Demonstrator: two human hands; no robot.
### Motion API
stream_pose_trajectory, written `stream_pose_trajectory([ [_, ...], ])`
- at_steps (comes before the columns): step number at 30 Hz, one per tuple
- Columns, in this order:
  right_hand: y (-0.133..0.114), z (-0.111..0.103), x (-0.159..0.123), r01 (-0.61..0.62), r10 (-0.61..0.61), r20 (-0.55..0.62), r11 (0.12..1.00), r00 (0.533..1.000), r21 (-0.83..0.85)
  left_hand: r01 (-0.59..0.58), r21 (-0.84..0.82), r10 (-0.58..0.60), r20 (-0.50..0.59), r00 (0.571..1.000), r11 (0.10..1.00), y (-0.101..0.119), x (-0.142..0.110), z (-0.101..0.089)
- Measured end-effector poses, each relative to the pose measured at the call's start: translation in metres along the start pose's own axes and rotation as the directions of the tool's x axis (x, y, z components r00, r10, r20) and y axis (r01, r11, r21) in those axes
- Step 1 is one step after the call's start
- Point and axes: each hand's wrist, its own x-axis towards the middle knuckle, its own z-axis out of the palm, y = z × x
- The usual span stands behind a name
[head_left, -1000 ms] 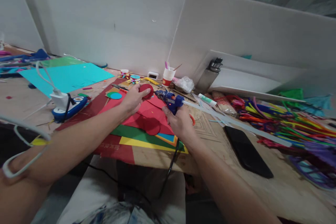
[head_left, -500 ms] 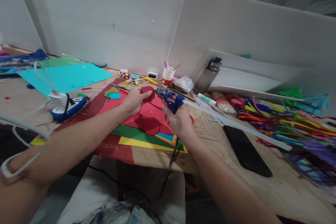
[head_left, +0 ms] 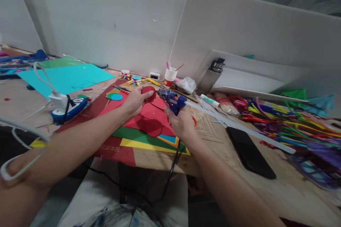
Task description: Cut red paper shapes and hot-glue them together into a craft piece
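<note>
My left hand point(head_left: 135, 101) pinches a small red paper disc point(head_left: 149, 93) between thumb and fingers. In my right hand point(head_left: 182, 120) is a blue hot glue gun point(head_left: 174, 101), its nozzle pointing left at the disc's edge; whether the tip touches it I cannot tell. A long clear glue stick point(head_left: 239, 125) sticks out of the back of the gun. Beneath both hands lie stacked red sheets point(head_left: 133, 123) with another red circle point(head_left: 153, 127) on top. Green and blue paper circles point(head_left: 116, 97) rest to the left of the stack.
A black phone point(head_left: 250, 152) lies right of my right arm, near a heap of pipe cleaners point(head_left: 282, 120). Paper cups point(head_left: 169, 77) and a bottle point(head_left: 213, 74) stand at the back. A blue power strip point(head_left: 69, 110) is on the left. The gun's black cable point(head_left: 172, 170) hangs over the table edge.
The red disc has tilted slightly in my left hand and shifted a little left, away from the nozzle. The glue gun stays almost where it was.
</note>
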Motion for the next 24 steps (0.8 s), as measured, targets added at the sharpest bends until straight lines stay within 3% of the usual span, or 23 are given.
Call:
stream_pose_trajectory([
  [14,-0.0011,-0.0001,-0.0024,-0.040,0.040,0.010,0.999,0.999,-0.032,-0.009,-0.015,0.008,-0.045,0.999,1.000,0.0032,0.0014,-0.0004],
  [24,0.0003,-0.0003,-0.0007,-0.045,0.047,-0.038,0.998,0.998,0.054,0.002,0.052,-0.004,0.045,0.999,0.999,-0.0021,-0.0015,-0.0007],
])
